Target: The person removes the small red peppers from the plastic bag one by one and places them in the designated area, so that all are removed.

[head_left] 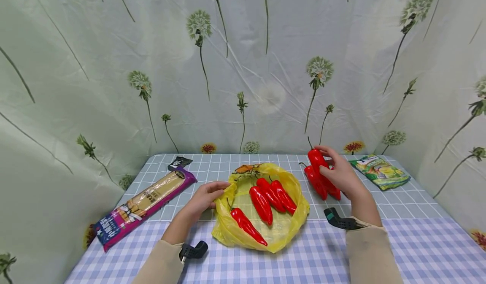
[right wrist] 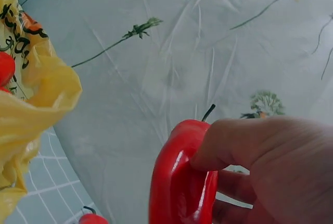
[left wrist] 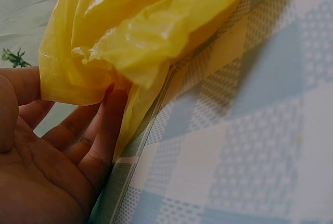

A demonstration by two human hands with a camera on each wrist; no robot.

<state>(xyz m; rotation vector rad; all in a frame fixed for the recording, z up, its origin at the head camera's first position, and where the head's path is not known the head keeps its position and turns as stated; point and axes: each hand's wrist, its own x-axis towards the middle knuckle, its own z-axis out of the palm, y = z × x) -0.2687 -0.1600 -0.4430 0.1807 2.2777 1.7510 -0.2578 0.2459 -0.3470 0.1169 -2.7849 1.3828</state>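
Right of the yellow bag (head_left: 303, 210), the right hand (head_left: 337, 172) pinches one red pepper (head_left: 317, 159); the left hand (head_left: 205, 199) grips the bag's left rim. The glossy pepper looks light, firm and slippery, best held round its shoulder. Four peppers (head_left: 260, 205) lie inside the bag; right of it, probably two more (head_left: 314, 182), partly hidden.

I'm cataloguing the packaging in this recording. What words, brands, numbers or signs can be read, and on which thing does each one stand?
None reads with certainty.
Purple packet: lettering on the gold panel and blue end, too small and blurred.
Green packet: large white letters, too blurred.
Black packet: pale marks, too small.
Yellow bag: slanted black script, not legible.
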